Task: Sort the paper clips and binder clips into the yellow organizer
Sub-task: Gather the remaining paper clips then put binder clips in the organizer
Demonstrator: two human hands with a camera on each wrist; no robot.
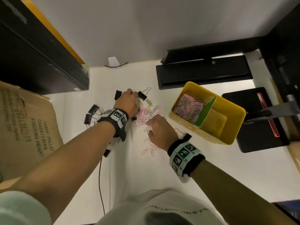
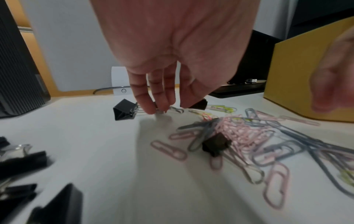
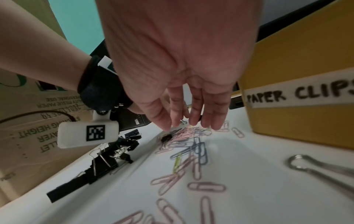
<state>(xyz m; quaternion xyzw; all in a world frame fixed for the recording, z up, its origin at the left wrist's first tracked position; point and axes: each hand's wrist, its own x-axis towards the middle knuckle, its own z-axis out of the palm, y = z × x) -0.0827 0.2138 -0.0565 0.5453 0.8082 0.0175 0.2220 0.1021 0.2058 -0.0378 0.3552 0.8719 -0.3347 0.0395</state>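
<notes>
The yellow organizer (image 1: 227, 138) stands at the right; its left compartment holds paper clips (image 1: 188, 109) behind a green divider (image 1: 205, 112). Loose pastel paper clips (image 1: 146, 112) lie in a pile mid-table, with a small black binder clip (image 2: 214, 145) among them. My left hand (image 2: 172, 108) reaches down at the pile's far edge. Its thumb touches a black binder clip (image 2: 199, 104) and its straight fingertips rest on a wire handle beside another binder clip (image 2: 124, 109). My right hand (image 3: 191, 125) hovers over the pile with straight fingers, holding nothing.
Several black binder clips (image 1: 92, 111) are heaped left of my left wrist, and one (image 1: 183, 134) lies by my right wrist. A cardboard box (image 1: 24, 127) and a black tower (image 1: 32, 54) bound the left. A black monitor base (image 1: 203, 72) sits behind the organizer.
</notes>
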